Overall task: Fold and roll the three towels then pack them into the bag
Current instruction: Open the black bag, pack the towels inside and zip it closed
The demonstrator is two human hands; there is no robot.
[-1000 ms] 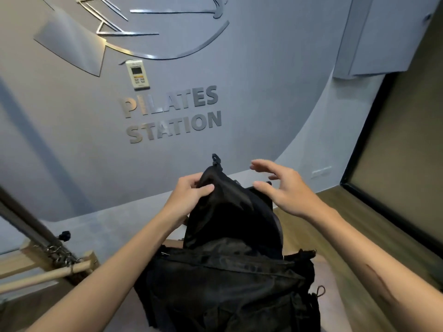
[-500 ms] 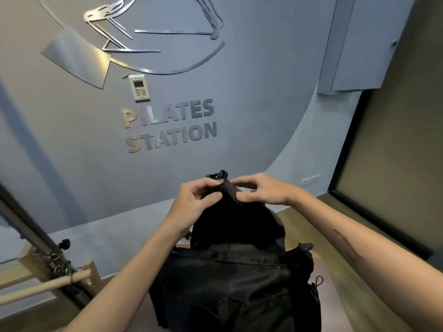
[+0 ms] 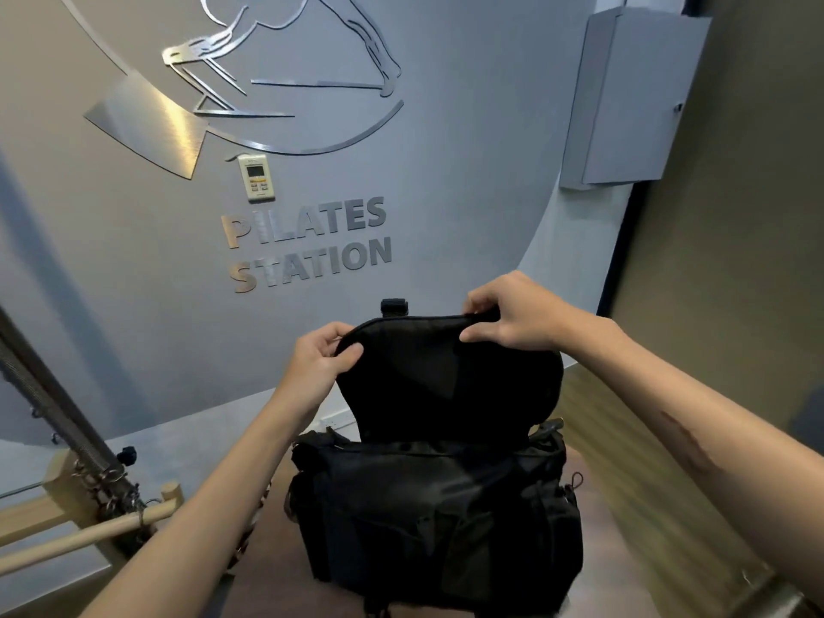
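Note:
A black bag [image 3: 439, 510] stands in front of me at the lower middle. Its flap [image 3: 446, 376] is lifted upright above the body. My left hand [image 3: 319, 363] pinches the flap's upper left corner. My right hand [image 3: 512, 316] pinches its upper right edge, just right of a small black strap loop [image 3: 393, 306]. The flap is spread flat between both hands. No towels show; the inside of the bag is hidden behind its front wall.
A grey wall [image 3: 446, 171] with metal lettering and a small wall remote [image 3: 256, 178] stands close behind the bag. A wooden bar with springs and chains [image 3: 102, 506] sits at the lower left. Wooden floor [image 3: 646, 506] runs along the right beside a dark panel [image 3: 735, 260].
My right hand came in and took hold of the flap's top edge. Both hands then moved apart and spread the flap wide and upright.

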